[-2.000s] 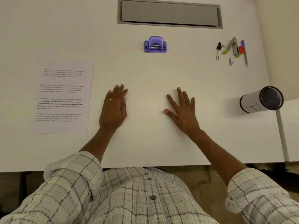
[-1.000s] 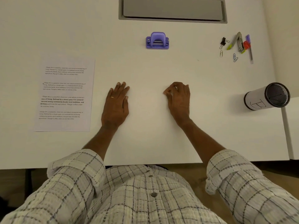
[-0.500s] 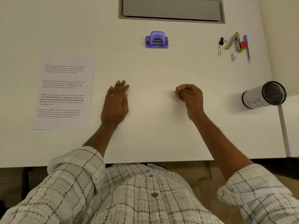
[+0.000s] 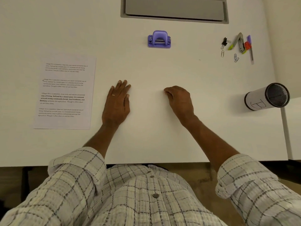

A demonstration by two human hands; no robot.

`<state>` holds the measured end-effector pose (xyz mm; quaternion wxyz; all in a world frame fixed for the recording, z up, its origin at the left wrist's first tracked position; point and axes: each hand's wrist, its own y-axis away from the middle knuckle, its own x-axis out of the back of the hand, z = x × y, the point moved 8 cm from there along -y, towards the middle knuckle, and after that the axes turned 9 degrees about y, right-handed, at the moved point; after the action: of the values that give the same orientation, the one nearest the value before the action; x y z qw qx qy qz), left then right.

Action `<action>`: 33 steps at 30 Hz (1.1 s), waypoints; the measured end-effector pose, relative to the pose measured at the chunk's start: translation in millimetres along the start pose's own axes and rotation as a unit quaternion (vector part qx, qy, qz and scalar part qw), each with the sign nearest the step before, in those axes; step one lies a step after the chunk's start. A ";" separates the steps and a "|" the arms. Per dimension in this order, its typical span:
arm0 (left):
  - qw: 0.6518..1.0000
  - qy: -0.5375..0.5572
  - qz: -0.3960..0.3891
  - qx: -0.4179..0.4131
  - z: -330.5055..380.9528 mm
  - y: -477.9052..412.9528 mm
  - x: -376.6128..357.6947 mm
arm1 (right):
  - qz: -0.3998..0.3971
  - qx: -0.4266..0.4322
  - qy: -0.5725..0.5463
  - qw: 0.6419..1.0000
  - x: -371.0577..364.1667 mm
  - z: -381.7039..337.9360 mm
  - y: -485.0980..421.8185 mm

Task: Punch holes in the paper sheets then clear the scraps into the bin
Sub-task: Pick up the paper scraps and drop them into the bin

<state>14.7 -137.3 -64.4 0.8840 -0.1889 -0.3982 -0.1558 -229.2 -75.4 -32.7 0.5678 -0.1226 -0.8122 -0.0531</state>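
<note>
Left hand (image 4: 116,101) lies flat on the counter (image 4: 154,136); right hand (image 4: 179,100) is curled, apparently empty. Paper sheets (image 4: 65,92) lie left, punch (image 4: 159,39) far, bin (image 4: 267,97) right. Unsquared sheets risk crooked holes.

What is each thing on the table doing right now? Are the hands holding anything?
paper sheets: lying flat, untouched, no holes seen.
hole punch: standing at the far middle, untouched.
bin: at the right edge, untouched.
left hand: flat on the table, fingers straight.
right hand: fingers curled, nothing seen in it.
</note>
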 end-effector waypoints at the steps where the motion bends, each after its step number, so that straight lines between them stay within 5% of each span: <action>1: 1.000 0.001 0.002 0.000 0.1 0.1 0.1 | -0.002 0.011 0.013 1.000 -1.4 -3.8 -2.0; 11: 1.000 0.006 0.007 -0.007 0.9 0.3 1.6 | -0.059 0.065 0.117 0.989 -9.0 -18.1 -20.9; 15: 1.000 0.009 -0.005 0.001 -0.8 -0.9 0.6 | -0.052 -0.086 -0.037 0.994 1.8 8.5 -20.8; 17: 1.000 0.008 -0.013 0.005 -1.4 -1.2 -0.3 | -0.042 -0.239 -0.242 0.939 7.6 37.0 -11.7; 20: 1.000 0.009 -0.017 0.008 -2.2 -0.9 -0.2 | -0.022 -0.349 -0.543 0.764 15.5 56.8 3.5; 22: 1.000 0.007 -0.022 0.012 -1.9 -0.8 -0.9 | -0.008 -0.370 -0.622 0.690 30.9 69.3 10.7; 24: 0.999 0.006 -0.028 0.013 -2.3 -1.3 -0.9 | 0.009 -0.374 -0.655 0.656 53.0 87.4 17.0; 27: 0.999 0.004 -0.034 0.019 -3.6 -0.6 0.4 | 0.059 -0.367 -0.631 0.681 101.1 130.9 26.8; 33: 1.000 0.001 -0.027 0.009 -2.5 -0.3 2.4 | 0.136 -0.356 -0.293 0.877 213.6 231.2 63.1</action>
<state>17.7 -139.0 -64.1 0.8813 -0.1702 -0.4040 -0.1763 -492.5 67.3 82.9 0.2235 -0.4356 -0.8429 -0.2231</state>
